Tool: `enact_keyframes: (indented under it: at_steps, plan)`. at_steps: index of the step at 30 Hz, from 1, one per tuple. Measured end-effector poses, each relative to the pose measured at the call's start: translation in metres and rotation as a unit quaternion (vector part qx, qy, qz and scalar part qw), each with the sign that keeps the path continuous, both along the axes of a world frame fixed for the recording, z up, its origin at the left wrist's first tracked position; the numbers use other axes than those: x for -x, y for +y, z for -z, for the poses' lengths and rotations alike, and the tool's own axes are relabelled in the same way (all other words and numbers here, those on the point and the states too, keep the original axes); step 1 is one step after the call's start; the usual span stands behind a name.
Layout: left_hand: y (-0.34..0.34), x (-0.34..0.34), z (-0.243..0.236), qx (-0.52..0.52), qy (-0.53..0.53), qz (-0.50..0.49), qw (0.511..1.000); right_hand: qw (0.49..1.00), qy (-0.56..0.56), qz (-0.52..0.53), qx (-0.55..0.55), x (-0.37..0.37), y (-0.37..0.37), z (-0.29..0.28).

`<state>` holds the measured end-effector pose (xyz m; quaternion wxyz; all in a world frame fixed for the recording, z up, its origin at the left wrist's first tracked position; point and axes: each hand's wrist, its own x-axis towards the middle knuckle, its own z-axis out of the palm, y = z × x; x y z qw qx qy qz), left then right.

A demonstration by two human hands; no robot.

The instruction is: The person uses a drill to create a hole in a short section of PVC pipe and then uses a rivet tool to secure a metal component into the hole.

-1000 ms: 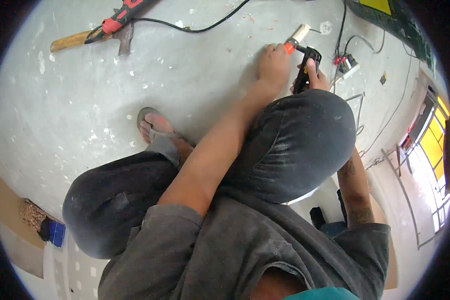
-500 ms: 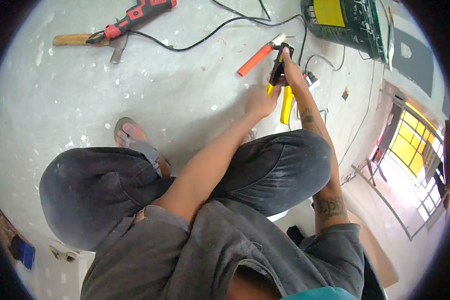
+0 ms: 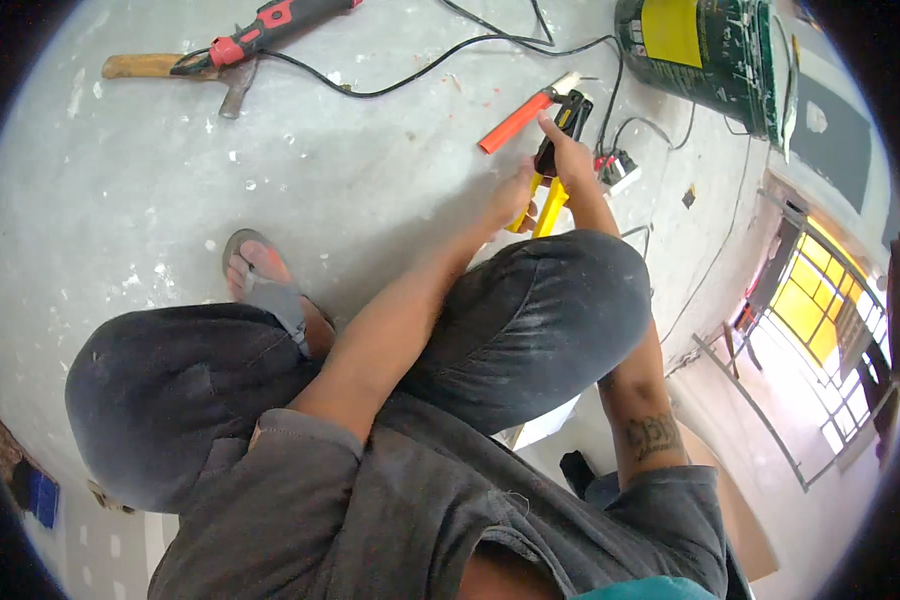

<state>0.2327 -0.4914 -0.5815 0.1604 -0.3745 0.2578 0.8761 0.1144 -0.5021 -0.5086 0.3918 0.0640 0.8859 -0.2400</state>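
Both hands are on a plier-type hand tool (image 3: 548,157) with a black head and two yellow handles, held out past my right knee. My left hand (image 3: 513,196) is closed around the left handle. My right hand (image 3: 572,165) grips the tool from the right, its thumb lying along the black head. Whether anything sits in the jaws cannot be made out. Just left of the head, an orange-handled tool (image 3: 515,123) with a pale end and a thin tip lies on the floor.
A red-and-black power tool (image 3: 270,28) rests by a wooden-handled hammer (image 3: 160,66) at the far left. Its black cord (image 3: 410,82) crosses the floor. A dark green bucket (image 3: 698,62) stands far right. A small power strip (image 3: 618,172) lies beyond my right hand.
The yellow-handled tool has been drawn a little toward me and leftward. My left hand has slid down-left with its handle, and my right hand has turned with the tool.
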Motion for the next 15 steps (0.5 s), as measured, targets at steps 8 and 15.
enact_keyframes:
  at_steps: [8,15]
  plan:
    - [-0.026,-0.016,-0.015,0.049,0.079,-0.013,0.996,0.987,0.147,-0.029,-0.066,-0.012,-0.006,0.031]
    - [-0.032,-0.018,-0.037,0.325,-0.008,0.108,0.94,0.961,-0.194,0.097,0.171,0.029,-0.007,-0.051]
